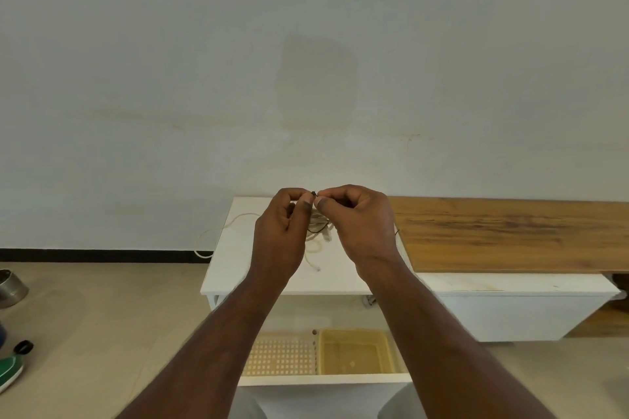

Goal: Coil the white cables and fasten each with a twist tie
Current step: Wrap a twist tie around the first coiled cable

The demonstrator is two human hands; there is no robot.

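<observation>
Left hand (pixel 280 231): grip pinches the twist tie (pixel 313 193)
Right hand (pixel 359 221): grip pinches the same tie
White cable (pixel 315 241): coiled between both hands, above the bench (pixel 224 269)

Both hands, left (pixel 279 231) and right (pixel 357 224), pinch a dark twist tie (pixel 313 193) above the coiled white cable (pixel 318 238)

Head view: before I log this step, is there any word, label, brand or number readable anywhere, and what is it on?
None: no readable text shows in this view.
White cable and black twist tie pinched by the left hand and right hand: no markings.
White table, wooden board, yellow tray, wall: plain.
Green shoe: no print visible.
</observation>
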